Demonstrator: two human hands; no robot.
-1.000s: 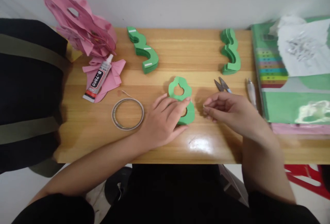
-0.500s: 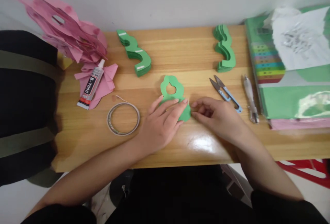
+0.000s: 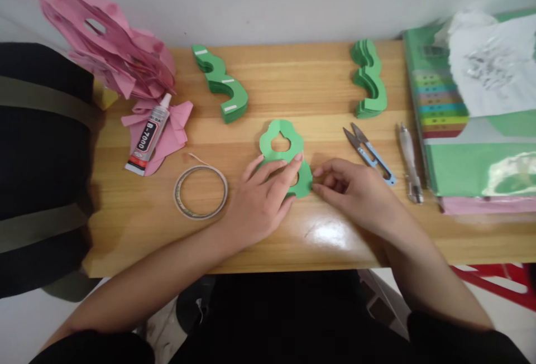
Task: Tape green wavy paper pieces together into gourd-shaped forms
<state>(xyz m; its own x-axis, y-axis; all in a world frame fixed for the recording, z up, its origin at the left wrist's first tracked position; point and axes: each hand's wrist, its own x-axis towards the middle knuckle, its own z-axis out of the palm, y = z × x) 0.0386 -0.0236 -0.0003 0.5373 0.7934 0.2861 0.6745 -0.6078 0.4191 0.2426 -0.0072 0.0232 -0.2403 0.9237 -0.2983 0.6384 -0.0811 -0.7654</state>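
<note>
Craft spot, room type unclear | on table: green cutout, glue tube, tape roll, snips | behind table: wall

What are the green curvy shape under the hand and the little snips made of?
Green shape: probably matte card, since it looks flat, thin-edged and creased.
Snips: dark, likely metal blades; the blue handle's material is unclear.

Wearing black. Left sleeve and right sleeve are stopping short, leaving left forearm and right forearm bare. Middle clothing is reading plain black too, details getting lost in the dark.
</note>
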